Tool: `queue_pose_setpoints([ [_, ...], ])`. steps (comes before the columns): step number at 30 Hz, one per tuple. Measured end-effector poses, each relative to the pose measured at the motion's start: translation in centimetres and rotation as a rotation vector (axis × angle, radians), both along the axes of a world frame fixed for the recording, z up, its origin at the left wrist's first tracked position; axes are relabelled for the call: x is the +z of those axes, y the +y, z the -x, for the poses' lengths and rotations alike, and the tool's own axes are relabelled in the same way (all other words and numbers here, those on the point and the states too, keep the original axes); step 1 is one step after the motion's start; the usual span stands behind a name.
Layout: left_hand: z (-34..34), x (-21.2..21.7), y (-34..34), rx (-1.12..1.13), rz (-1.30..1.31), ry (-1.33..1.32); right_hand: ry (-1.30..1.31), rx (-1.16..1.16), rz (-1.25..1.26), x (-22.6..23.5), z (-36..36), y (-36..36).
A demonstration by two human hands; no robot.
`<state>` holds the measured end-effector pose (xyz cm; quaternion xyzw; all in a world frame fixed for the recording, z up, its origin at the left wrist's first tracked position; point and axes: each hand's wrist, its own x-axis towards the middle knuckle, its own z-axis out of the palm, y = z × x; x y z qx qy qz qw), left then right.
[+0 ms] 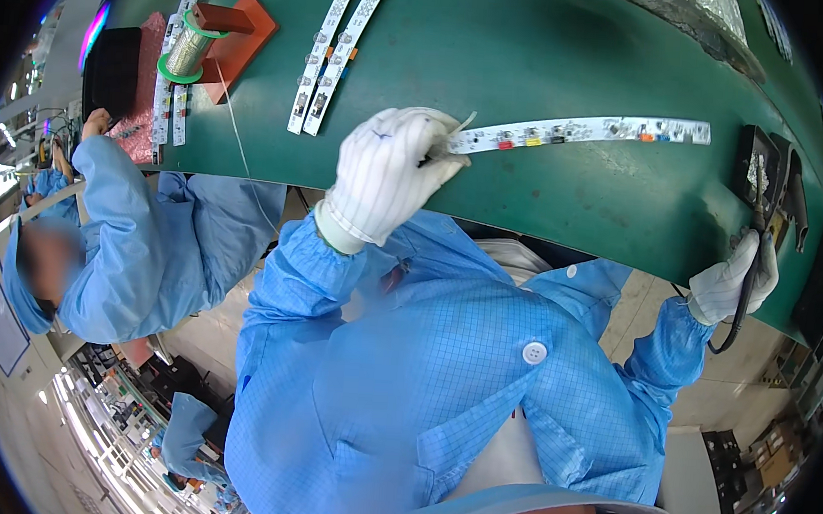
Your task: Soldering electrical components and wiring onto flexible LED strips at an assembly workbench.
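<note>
Left hand (383, 175): grip closed on one end of the white circuit-board strip (579, 132), which extends rightward over the green table (565, 205). Right hand (733, 277): grip around the black soldering iron (748, 278). Risk, as judged: one-ended support could let the strip flex; a snagged cord could jerk the iron.

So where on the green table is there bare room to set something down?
The green table has two bare patches: beyond the held strip, right of the two loose strips; and nearer you, between your left hand and right hand. It's crowded at the left around the solder spool and at the right around the black holder.
</note>
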<state>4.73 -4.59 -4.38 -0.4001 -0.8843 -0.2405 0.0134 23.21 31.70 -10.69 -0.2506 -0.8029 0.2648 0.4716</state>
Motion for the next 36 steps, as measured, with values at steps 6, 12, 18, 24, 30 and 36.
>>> queue_pose_setpoints([
  [6,2.6,0.6,-1.6,0.077,0.018,-0.074,-0.159,-0.035,-0.277,1.1,-0.3,0.5],
  [12,3.6,1.4,-1.2,0.067,0.048,-0.018,0.035,-0.018,0.093,1.1,0.5,0.3],
  [18,3.5,1.8,-1.7,0.063,0.015,0.008,0.123,0.033,0.262,1.0,0.6,-0.3],
  [24,2.5,2.3,-1.7,0.067,0.051,-0.022,0.108,0.054,0.297,1.1,-0.7,-0.6],
  [30,0.7,4.9,-1.4,0.185,0.162,-0.011,0.069,0.037,0.307,1.6,-0.5,-0.8],
  [36,-1.0,5.4,-0.5,-0.003,-0.134,0.156,0.099,0.052,0.301,1.6,-0.2,-0.3],
])
